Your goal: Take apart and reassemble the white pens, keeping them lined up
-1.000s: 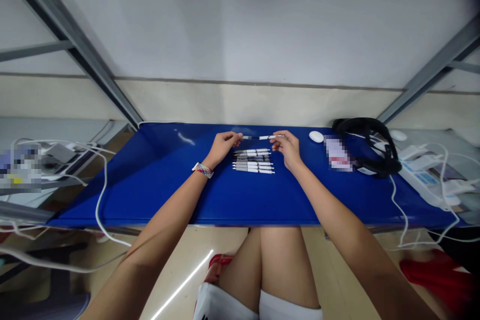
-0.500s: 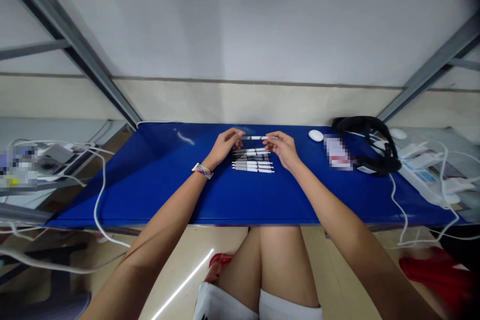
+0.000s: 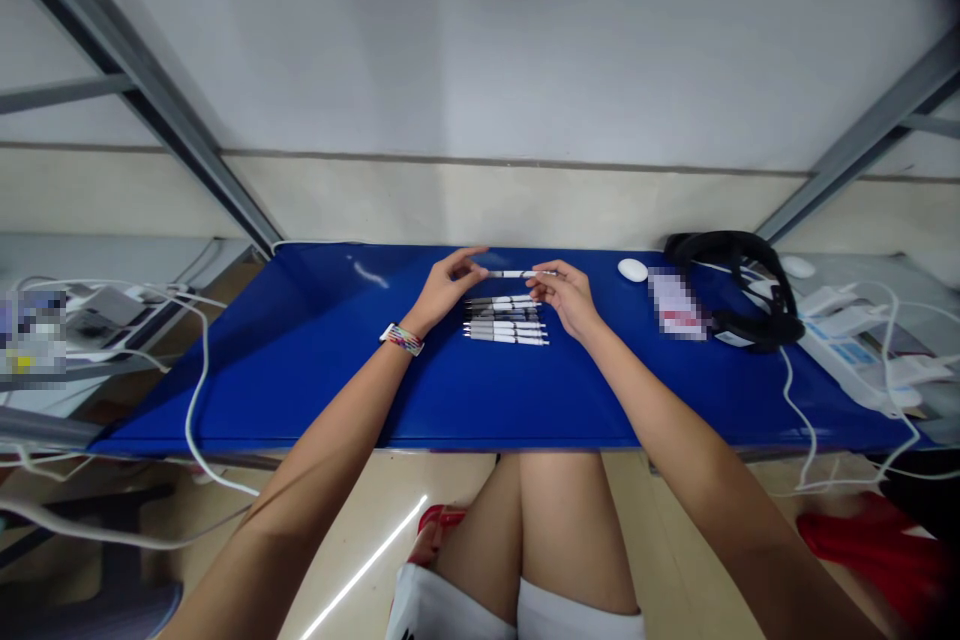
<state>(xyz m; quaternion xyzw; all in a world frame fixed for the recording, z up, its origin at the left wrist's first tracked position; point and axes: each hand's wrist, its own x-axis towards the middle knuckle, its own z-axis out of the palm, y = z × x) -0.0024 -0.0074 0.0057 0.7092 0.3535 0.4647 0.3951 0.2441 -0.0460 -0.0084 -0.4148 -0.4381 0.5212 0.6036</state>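
My right hand (image 3: pixel 566 298) pinches the right end of a white pen (image 3: pixel 514 274) with a dark band, held level over the far part of the blue table. At the pen's left end is my left hand (image 3: pixel 448 288), its index finger stretched out and raised away from the thumb. The thumb is close to the pen's tip; whether it touches I cannot tell. Just nearer to me, several white pens with grey or black grips (image 3: pixel 506 331) lie side by side in a stack of rows, tips to the left. A striped, multicoloured band circles my left wrist.
Right of my hands on the blue table (image 3: pixel 450 400) are a white oval object (image 3: pixel 632 270), a blurred-out packet (image 3: pixel 677 305) and a black headset-like strap (image 3: pixel 757 290). A white power strip (image 3: pixel 847 350) with cables stands at the right edge. A white cable (image 3: pixel 199 390) crosses the left side.
My left hand's fingers have opened, the index finger lifting off the pen's left end. The right hand keeps its pinch, and the pen stays nearly in place.
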